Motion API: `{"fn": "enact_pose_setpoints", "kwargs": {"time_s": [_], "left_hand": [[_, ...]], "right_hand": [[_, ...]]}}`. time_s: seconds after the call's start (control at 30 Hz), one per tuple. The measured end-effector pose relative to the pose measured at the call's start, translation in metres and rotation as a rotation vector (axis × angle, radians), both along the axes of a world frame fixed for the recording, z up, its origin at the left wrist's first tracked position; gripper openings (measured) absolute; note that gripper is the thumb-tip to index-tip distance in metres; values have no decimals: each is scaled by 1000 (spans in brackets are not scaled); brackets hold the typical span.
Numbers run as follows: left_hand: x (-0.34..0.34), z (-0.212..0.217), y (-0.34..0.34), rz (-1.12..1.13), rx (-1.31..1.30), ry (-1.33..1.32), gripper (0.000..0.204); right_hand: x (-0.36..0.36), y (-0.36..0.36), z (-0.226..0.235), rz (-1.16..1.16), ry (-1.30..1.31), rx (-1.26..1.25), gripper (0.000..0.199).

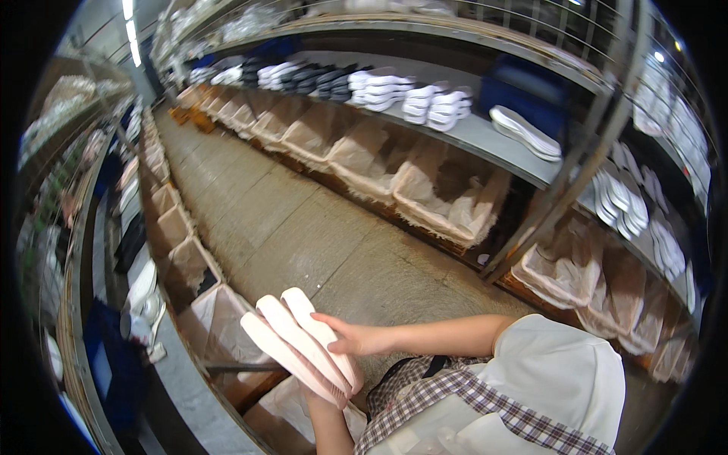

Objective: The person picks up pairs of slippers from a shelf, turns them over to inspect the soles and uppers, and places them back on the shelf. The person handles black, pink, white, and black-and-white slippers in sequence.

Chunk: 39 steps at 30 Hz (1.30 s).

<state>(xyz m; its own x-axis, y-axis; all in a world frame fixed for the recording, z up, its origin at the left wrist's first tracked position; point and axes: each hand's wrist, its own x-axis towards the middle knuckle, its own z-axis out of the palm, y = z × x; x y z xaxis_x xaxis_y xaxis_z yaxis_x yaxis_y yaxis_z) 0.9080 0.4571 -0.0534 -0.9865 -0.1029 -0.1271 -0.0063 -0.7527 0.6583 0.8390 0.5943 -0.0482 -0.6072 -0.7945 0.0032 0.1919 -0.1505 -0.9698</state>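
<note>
Right hand: in from the right side, grasping the right-hand edge of the fanned soles; one digit extended leftward onto a sole's face, the rest bent around the edge and partly out of sight.
Right arm: stretched almost level across the front of the body, bare below a loose white sleeve.
Left forearm: bare, rising steeply from the lower edge, leaning a little left toward the wrist.
Left hand: under the lower ends of the soles, mostly hidden behind them; cannot tell how far closed.
Shoe soles: three, pale cream, held up between both hands in front of the body; overlapping like a fan, upper ends spread and pointing up and left, lower ends gathered together.
Checked apron: brown and white, just below the right arm.
Left-hand bin: pale, lined, near the upper ends of the fanned soles.
Far shelf: grey, across the aisle floor, bearing stacked white soles, dark soles and a blue crate.
</note>
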Motion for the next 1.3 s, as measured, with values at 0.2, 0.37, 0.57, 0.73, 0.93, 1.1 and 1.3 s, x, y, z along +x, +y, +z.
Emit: {"fn": "enact_pose_setpoints", "kwargs": {"time_s": [0.2,0.37,0.57,0.73,0.93,1.1,1.3], "left_hand": [[-47,12,31,-274,-104,-8,51],[-93,23,68,-438,-192,57,52],[-109,28,108,-603,-195,81,53],[-105,25,142,-727,-165,55,54],[-98,19,163,-824,-159,25,55],[-96,27,186,-899,-174,37,56],[-62,24,221,-1049,-188,31,57]], "right_hand": [[4,14,-17,-297,84,-21,91],[5,34,-20,-510,291,229,82],[15,84,-14,-612,309,207,73],[29,129,-2,-691,146,102,52],[58,208,-1,-1055,257,171,30],[108,271,-30,-1270,126,376,27],[205,253,-113,-1312,-72,323,20]]}}
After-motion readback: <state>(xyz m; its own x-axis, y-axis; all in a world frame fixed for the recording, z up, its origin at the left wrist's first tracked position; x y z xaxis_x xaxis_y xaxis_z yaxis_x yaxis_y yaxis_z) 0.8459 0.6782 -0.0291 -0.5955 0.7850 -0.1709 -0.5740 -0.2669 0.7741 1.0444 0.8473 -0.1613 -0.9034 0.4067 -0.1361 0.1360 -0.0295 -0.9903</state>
